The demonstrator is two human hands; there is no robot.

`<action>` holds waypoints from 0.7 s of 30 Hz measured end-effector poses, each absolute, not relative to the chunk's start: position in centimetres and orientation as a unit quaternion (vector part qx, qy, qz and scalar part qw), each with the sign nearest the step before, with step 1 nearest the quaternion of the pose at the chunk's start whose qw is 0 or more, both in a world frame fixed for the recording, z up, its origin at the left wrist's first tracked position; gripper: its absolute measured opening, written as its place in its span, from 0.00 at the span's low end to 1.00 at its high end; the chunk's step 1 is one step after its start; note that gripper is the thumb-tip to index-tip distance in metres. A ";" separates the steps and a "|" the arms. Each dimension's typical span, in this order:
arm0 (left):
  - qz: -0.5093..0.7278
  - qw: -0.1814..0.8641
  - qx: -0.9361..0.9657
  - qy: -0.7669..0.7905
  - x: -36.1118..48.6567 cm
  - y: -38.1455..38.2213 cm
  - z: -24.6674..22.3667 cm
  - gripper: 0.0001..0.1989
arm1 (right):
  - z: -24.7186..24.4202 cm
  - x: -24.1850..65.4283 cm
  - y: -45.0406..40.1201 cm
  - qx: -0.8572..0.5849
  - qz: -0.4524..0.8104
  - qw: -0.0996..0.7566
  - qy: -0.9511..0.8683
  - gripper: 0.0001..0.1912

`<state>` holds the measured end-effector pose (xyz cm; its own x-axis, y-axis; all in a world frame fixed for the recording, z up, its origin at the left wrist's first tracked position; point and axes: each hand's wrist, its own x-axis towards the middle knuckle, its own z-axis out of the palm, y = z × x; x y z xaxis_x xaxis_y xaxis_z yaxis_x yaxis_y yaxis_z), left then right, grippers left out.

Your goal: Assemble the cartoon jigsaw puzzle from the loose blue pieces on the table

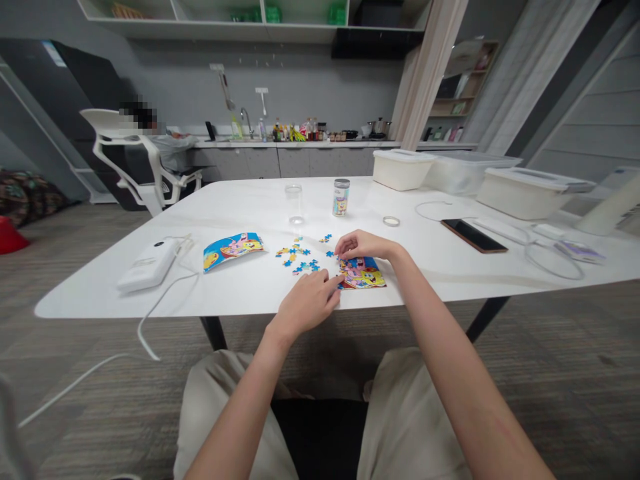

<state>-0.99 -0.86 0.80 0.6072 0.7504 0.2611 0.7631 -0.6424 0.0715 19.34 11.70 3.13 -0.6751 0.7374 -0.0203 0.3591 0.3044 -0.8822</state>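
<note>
A partly assembled jigsaw puzzle with pink and yellow cartoon figures lies near the table's front edge. My left hand rests at its left side, index finger stretched onto the puzzle and the other fingers loosely bent. Over the upper left edge of the puzzle, my right hand has its fingertips pinched together on a puzzle piece, mostly hidden by the fingers. Loose puzzle pieces, blue and yellow, are scattered to the left. Farther left lies a curled picture sheet with matching cartoon art.
Behind the pieces stand a clear jar and a lidded puzzle can; a ring-shaped lid lies nearby. A phone and cables are on the right, storage boxes behind. A white device sits left. A person sits beyond the table.
</note>
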 end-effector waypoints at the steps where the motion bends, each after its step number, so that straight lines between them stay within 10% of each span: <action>1: -0.134 0.024 -0.896 -0.422 -1.0 -0.9 0.8 0.19 | 3.1 19.3 11.7 -0.350 0.473 0.199 -0.784 0.12; 21: -0.167 -0.002 -0.890 -0.424 -1.0 -1.0 0.5 0.18 | 2.7 18.9 11.9 -0.332 0.501 0.209 -0.771 0.14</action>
